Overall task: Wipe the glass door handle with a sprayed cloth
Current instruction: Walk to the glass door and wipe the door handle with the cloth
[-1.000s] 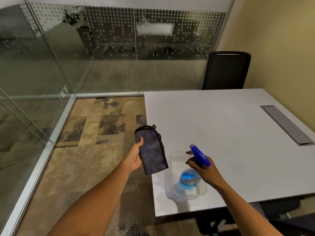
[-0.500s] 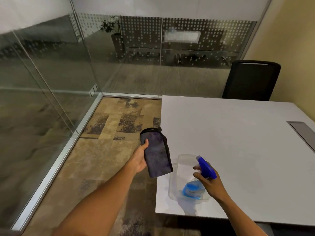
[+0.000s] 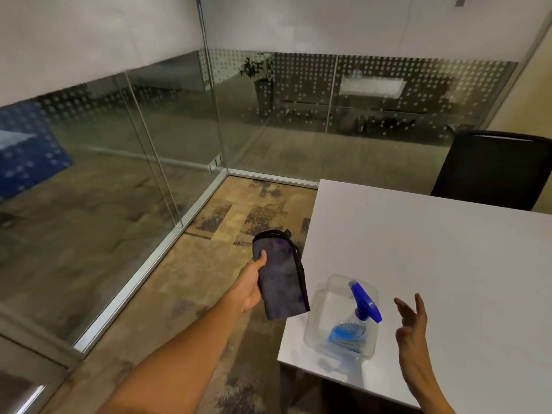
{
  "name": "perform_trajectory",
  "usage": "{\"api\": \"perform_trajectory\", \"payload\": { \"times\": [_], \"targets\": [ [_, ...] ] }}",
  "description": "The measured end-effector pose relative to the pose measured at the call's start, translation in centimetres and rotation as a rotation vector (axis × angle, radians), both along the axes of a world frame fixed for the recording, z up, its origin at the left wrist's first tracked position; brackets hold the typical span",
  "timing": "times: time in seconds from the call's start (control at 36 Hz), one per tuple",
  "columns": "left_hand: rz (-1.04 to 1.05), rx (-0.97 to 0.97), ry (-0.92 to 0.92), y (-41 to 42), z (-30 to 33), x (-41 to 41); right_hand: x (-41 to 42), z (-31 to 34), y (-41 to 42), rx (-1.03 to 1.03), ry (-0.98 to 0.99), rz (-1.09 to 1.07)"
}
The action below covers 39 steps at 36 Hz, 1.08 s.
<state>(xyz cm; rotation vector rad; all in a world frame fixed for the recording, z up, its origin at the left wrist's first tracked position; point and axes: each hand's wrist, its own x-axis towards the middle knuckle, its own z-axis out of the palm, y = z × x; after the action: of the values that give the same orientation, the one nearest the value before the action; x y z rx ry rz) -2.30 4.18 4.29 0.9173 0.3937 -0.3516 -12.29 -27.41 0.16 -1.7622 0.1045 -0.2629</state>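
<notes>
Cloth first: the folded dark purple-grey microfibre cloth with black edging (image 3: 282,282) hangs out over the patterned carpet, pinched by the left hand (image 3: 250,286) — thumb on top, fingers beneath. The right hand (image 3: 413,321) is empty, fingers spread, just beside the clear spray bottle with blue trigger and blue liquid (image 3: 357,321), which stands in a clear plastic tub (image 3: 321,333) at the corner of the white table (image 3: 433,249). No door handle is in view. Walking to the glass wall (image 3: 98,162), I would keep the damp face outward and wrap it fully round the handle — then rub along its length.
</notes>
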Motion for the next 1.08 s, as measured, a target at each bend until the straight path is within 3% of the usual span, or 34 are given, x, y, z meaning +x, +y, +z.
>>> {"api": "perform_trajectory", "payload": {
  "times": [0.11, 0.19, 0.36, 0.44, 0.53, 0.58, 0.89, 1.08],
  "targets": [
    [0.035, -0.015, -0.016, 0.4, 0.6, -1.9, -1.0, 2.8, 2.4, -0.055, -0.279, -0.147],
    [0.052, -0.015, -0.024, 1.1, 1.4, -3.3, -1.0, 4.9, 6.1, -0.077, -0.355, -0.077],
    [0.095, 0.013, -0.043, 4.0, 2.6, -6.4, 0.0, 7.2, 14.9, -0.023, -0.080, 0.244],
    [0.120, 0.045, -0.037, 6.0, 3.0, -8.1, 1.1, 7.7, 18.4, 0.071, 0.218, 0.428],
    [0.147, 0.075, -0.046, 8.5, 3.5, -10.0, 2.2, 7.4, 21.5, 0.368, 0.567, 0.624],
    [0.150, 0.091, -0.057, 10.3, 3.7, -11.3, 2.4, 7.4, 23.4, 0.503, 0.685, 0.715],
    [0.334, 0.226, -0.025, 20.3, 3.7, -19.4, -1.7, 8.3, 35.5, 0.401, 0.793, 0.983],
    [0.419, 0.569, -0.008, 27.3, 4.0, -24.5, -7.2, 8.4, 44.5, 0.532, 0.910, 0.958]
  ]
}}
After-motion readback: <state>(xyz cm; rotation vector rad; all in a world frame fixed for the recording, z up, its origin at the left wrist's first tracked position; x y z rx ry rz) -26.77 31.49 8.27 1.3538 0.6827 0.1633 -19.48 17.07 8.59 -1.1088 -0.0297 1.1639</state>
